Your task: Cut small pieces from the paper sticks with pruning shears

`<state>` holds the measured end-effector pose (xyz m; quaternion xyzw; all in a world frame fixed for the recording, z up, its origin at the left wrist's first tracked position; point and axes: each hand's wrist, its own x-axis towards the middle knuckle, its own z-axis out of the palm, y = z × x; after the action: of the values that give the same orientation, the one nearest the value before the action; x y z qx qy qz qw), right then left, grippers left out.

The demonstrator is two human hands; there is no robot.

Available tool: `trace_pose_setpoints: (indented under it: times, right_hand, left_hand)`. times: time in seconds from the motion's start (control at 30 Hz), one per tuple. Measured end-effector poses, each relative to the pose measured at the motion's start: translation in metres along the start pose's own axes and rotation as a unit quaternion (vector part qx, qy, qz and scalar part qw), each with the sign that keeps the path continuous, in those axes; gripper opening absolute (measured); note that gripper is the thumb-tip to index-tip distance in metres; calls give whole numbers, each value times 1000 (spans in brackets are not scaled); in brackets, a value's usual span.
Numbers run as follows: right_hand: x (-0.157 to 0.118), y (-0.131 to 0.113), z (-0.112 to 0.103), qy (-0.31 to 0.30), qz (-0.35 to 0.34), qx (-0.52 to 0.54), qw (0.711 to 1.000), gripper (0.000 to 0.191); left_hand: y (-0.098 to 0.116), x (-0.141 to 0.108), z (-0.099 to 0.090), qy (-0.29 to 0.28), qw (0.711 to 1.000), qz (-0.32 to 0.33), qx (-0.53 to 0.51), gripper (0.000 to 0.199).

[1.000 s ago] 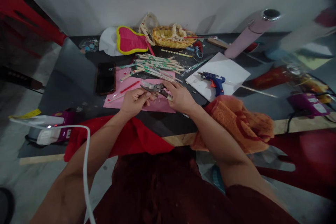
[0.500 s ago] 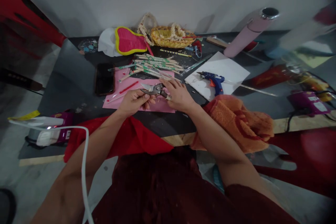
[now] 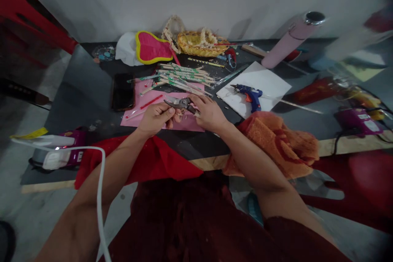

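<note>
Pruning shears (image 3: pixel 183 102) are gripped in my right hand (image 3: pixel 210 114), their jaws pointing left and parted. My left hand (image 3: pixel 156 118) is closed at the jaws, its fingers pinching something too small to make out. Both hands are over a pink sheet (image 3: pixel 132 118) on the dark table. A red stick (image 3: pixel 151 101) lies on the sheet, left of the shears. Just beyond the hands is a pile of pale sticks with green wrappers (image 3: pixel 184 74).
A phone (image 3: pixel 123 92) lies left of the sheet. Farther back are a pink heart-like piece (image 3: pixel 153 47) and a wicker basket (image 3: pixel 196 45). Rightward are a blue glue gun (image 3: pixel 250 95) on white card (image 3: pixel 273 80), an orange towel (image 3: pixel 276 141) and a pink flask (image 3: pixel 290 43).
The jaws of the shears have parted wider, and the handles have shifted slightly in my right hand. My left hand has barely moved.
</note>
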<state>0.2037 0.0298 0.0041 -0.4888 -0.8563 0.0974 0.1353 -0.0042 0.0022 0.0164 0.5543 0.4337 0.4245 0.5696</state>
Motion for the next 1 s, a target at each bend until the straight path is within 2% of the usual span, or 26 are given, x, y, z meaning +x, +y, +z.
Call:
trace_pose_setpoints:
  times: [0.17,0.3,0.4,0.8,0.9,1.0]
  right_hand:
    - [1,3,-4,-21,-9,9,1000,58]
    - [1,4,-6,-27,-9,11,1000,59]
    - [1,7,-6,-31,-17,16,999,61]
    - [0,13,-8,-47,-45,35,997,63]
    - [0,11,-6,-40,-34,30,998,60]
    - [0,8,-3,-15,-19,11,1000,65]
  left_hand:
    - [-3,0,0,36,994,49,95,34]
    - [-8,0,-2,53,976,83,197,29]
    - [-11,0,-2,61,965,106,231,28]
    - [-15,2,-2,68,949,161,264,28]
    - [-18,4,-3,60,965,141,215,27]
    - [-17,5,-4,24,989,81,118,27]
